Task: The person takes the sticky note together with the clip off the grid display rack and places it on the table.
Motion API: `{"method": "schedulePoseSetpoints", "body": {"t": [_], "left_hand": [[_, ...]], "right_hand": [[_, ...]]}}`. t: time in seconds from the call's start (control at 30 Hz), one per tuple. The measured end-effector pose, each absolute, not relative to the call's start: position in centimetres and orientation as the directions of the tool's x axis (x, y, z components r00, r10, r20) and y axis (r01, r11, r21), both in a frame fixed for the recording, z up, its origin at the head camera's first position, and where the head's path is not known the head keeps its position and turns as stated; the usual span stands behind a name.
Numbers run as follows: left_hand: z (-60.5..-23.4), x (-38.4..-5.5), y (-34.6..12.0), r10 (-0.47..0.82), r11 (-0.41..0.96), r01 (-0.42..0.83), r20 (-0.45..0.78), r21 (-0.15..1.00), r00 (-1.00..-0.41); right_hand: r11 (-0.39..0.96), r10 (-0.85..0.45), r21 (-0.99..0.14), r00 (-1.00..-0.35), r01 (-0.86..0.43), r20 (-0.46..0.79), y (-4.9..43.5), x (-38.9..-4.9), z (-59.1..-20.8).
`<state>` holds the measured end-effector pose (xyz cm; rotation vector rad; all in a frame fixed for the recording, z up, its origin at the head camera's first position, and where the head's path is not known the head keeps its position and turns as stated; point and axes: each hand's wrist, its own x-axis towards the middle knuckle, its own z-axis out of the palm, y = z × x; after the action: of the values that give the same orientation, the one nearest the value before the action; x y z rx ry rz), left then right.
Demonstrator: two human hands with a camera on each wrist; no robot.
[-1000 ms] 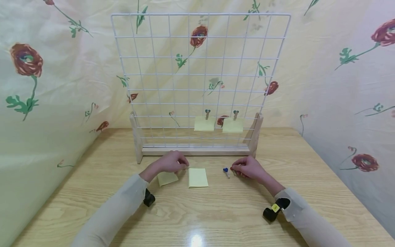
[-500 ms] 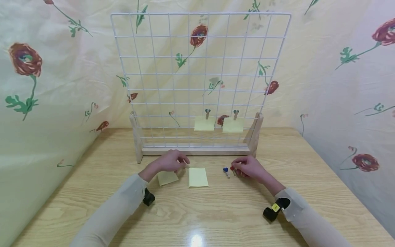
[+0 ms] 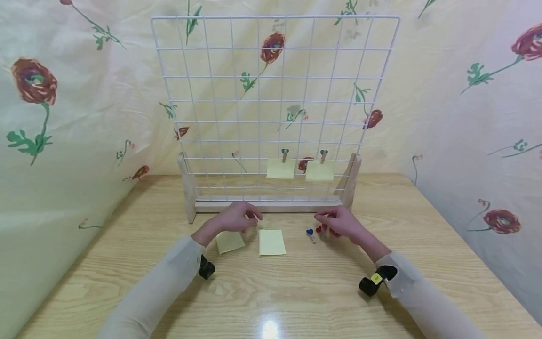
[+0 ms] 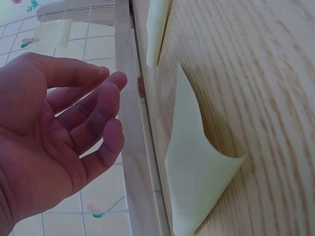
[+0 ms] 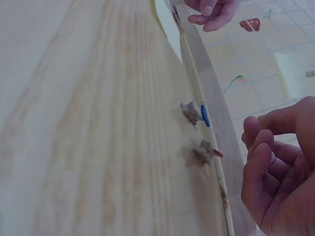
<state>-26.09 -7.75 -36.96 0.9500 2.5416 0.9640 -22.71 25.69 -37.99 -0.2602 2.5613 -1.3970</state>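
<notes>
My left hand [image 3: 239, 217] hovers over a pale yellow sticky note [image 3: 230, 243], its fingers loosely bent around nothing. The left wrist view shows a gap between that hand [image 4: 64, 118] and the curled note [image 4: 189, 157] below. A second note [image 3: 272, 243] lies flat to the right. My right hand [image 3: 342, 222] is raised beside two small wooden clothespins, one with a blue heart [image 3: 310, 232] and one with a red heart [image 3: 319, 229]. In the right wrist view both clothespins, blue-hearted [image 5: 190, 113] and red-hearted [image 5: 203, 153], lie on the table, apart from my loosely bent fingers [image 5: 256, 169].
Behind the hands stands a white wire grid [image 3: 259, 100] in a wooden base [image 3: 271, 207]. Two yellow notes, left [image 3: 280, 170] and right [image 3: 319, 171], hang on it from clothespins. Flowered cloth [image 3: 84, 84] encloses the wooden table [image 3: 271, 287].
My right hand has come off the red-heart clothespin and risen slightly towards the grid. My left hand has lifted a little. Notes and clothespins stay where they were.
</notes>
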Motion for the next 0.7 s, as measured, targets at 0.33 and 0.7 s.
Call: {"method": "schedulePoseSetpoints", "body": {"t": [0.33,0.7], "left_hand": [[-36.4,-26.4,-7.5,0.66,0.542,0.517,0.046,0.663,-0.75],[-36.0,-26.4,-6.9,0.633,0.553,0.495,0.049,0.67,-0.773]], "right_hand": [[0.503,-0.269,-0.86,-0.961,-0.081,-0.068,25.0,-23.2,-36.9],[0.514,-0.287,-0.85,-0.957,-0.115,-0.044,23.5,-23.6,-35.7]]}}
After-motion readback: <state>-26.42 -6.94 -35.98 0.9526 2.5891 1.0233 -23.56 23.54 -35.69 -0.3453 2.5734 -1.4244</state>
